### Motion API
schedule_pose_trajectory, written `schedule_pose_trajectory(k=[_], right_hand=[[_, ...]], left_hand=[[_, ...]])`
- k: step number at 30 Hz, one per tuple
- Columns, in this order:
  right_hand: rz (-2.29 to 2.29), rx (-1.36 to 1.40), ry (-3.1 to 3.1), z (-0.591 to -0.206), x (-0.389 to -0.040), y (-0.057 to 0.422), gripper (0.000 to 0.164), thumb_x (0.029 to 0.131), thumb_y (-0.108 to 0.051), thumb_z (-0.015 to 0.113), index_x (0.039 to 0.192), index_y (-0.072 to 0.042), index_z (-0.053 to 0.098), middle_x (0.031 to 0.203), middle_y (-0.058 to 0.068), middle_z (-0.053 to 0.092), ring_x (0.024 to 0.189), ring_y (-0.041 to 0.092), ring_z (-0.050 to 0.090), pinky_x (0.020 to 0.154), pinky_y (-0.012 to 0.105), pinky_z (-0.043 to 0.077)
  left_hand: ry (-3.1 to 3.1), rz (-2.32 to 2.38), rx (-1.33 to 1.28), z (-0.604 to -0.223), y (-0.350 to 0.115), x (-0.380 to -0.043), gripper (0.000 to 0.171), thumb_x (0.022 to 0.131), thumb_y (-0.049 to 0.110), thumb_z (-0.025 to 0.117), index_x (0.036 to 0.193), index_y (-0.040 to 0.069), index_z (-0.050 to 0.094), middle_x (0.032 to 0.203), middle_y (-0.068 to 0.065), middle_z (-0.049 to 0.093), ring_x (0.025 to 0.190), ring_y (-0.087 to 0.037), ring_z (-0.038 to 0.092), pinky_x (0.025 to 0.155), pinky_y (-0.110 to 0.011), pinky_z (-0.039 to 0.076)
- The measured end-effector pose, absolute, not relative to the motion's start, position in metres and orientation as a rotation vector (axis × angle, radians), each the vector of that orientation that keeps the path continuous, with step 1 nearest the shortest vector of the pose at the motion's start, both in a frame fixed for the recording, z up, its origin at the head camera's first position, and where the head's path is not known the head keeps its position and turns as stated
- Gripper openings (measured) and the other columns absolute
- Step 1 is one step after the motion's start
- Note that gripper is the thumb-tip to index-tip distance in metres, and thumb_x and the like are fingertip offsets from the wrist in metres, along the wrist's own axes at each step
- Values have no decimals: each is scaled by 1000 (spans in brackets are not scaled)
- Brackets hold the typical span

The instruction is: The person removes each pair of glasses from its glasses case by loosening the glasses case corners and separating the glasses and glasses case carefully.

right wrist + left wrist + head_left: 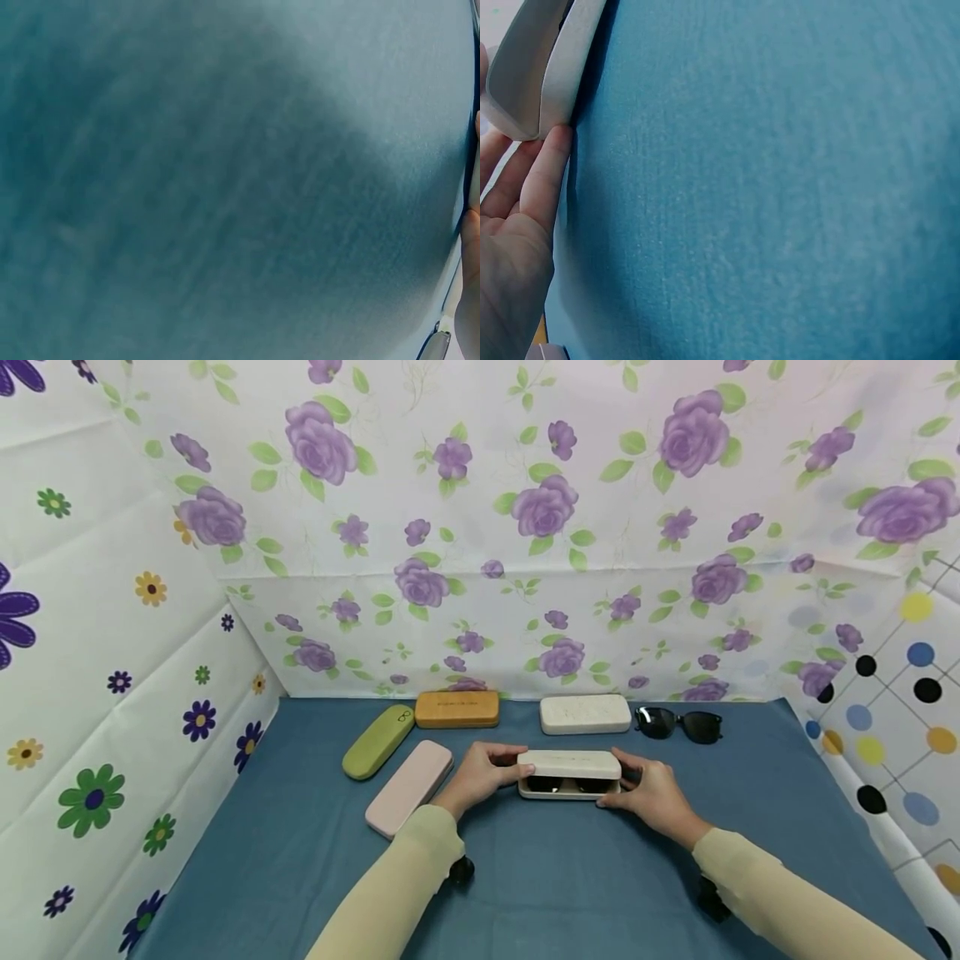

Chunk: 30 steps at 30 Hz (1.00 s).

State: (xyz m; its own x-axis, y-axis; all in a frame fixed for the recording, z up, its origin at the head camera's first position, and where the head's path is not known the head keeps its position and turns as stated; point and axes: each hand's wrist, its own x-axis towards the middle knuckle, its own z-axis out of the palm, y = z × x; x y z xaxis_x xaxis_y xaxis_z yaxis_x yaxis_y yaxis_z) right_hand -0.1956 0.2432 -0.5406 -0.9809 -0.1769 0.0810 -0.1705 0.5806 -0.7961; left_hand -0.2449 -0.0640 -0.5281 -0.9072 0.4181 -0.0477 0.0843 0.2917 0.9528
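Note:
A white glasses case (569,765) sits on the blue cloth in the head view, its lid partly raised. Dark sunglasses (543,784) show through the gap. At the case's left end, my left hand (487,774) grips the lid, thumb at its front corner. My right hand (654,793) holds the other end, its thumb low at the front edge of the base and a finger up by the lid. The left wrist view has the half-open case (562,75) with fingertips against its end. Only part of the right hand (471,277) appears in the right wrist view.
Behind the hands stand an orange case (457,709), a second white case (585,715) and black sunglasses (679,725). Left of my left hand lie a green case (378,742) and a pink case (409,788). Flowered sheets (480,527) wall the table's back and sides.

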Motion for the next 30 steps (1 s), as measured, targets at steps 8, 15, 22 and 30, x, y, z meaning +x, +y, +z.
schedule_pose_trajectory(k=[8,15,22,30], right_hand=[[-1374,-311,2836,-544,-196,242,92,63,-33,86,141,-11,43,132,12,56,118,25,57,82,25,53],[-1372,-281,2820,-544,-200,242,96,62,-32,87,142,-8,39,134,15,53,118,25,57,82,24,53],[-1351,-271,2825,-542,-199,241,97,62,-31,86,143,-7,38,134,15,53,116,26,58,81,24,53],[-1370,-253,2828,-542,-196,239,95,62,-28,87,142,-7,40,135,15,53,118,25,57,82,26,53]], left_hand=[[2112,1788,275,-521,-60,-247,41,80,46,70,107,15,72,113,-3,67,104,-16,63,79,-40,56],[2104,1752,136,-515,-57,-253,46,74,56,71,98,17,74,109,-4,64,102,-21,62,75,-39,57],[2067,1748,73,-512,-55,-256,51,73,59,71,100,16,73,114,-5,62,103,-23,60,76,-40,57],[2080,1753,78,-515,-55,-255,53,72,61,70,104,18,71,113,-5,62,102,-21,61,76,-39,57]])
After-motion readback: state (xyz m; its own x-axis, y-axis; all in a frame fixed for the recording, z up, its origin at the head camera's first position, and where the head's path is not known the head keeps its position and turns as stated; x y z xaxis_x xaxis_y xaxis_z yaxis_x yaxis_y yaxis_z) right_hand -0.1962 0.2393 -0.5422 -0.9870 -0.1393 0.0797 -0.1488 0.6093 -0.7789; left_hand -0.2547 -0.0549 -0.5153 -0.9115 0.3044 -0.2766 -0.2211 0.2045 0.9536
